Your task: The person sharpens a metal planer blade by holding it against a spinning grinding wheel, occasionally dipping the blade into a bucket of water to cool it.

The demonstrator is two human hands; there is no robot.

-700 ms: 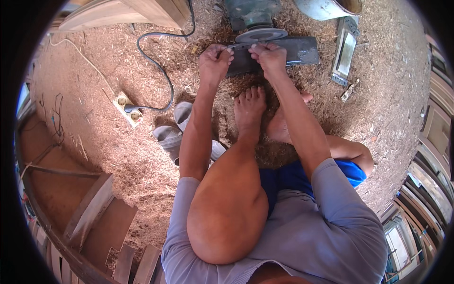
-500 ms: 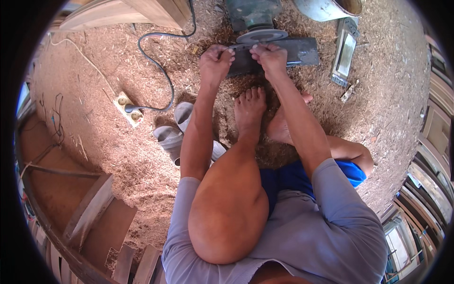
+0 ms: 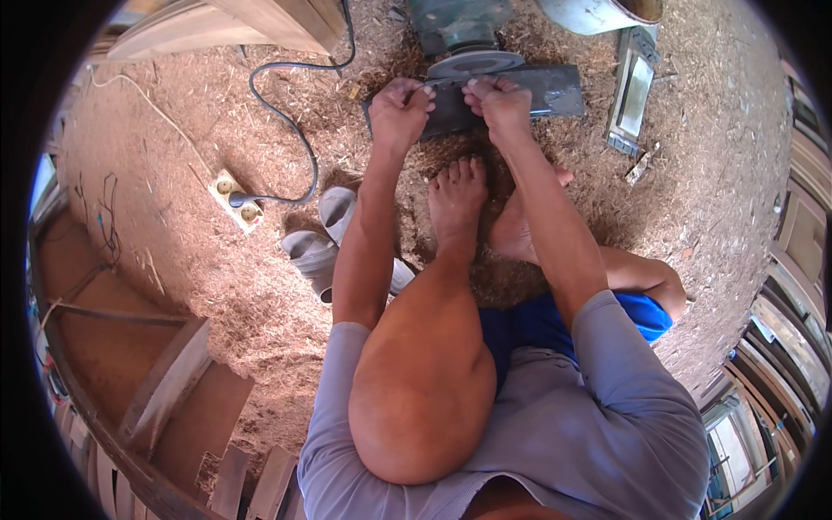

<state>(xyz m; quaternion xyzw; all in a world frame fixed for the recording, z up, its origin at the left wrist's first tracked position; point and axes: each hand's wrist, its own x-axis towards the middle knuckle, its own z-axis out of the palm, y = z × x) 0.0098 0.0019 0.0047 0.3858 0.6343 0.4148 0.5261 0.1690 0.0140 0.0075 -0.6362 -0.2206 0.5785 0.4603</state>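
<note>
Between my two hands stretches a thin, dark, narrow piece, too fine to make out exactly. My left hand pinches its left end with the fingers curled in. My right hand holds the other end between thumb and fingertips. Right beyond the fingers is a round grey grinding wheel on a green bench grinder. Whether the thin piece touches the wheel, I cannot tell. Under my hands lies a dark flat plate, partly covered by them.
Wood shavings cover the ground. A black cable runs to a socket strip at left, near grey slippers. To the right lie a metal-framed tool and a pale bucket-like container. Wooden boards stand at lower left.
Both hands have shifted slightly to the right, keeping their pinch on the thin piece. More of the dark plate's left end shows beside my left hand.
</note>
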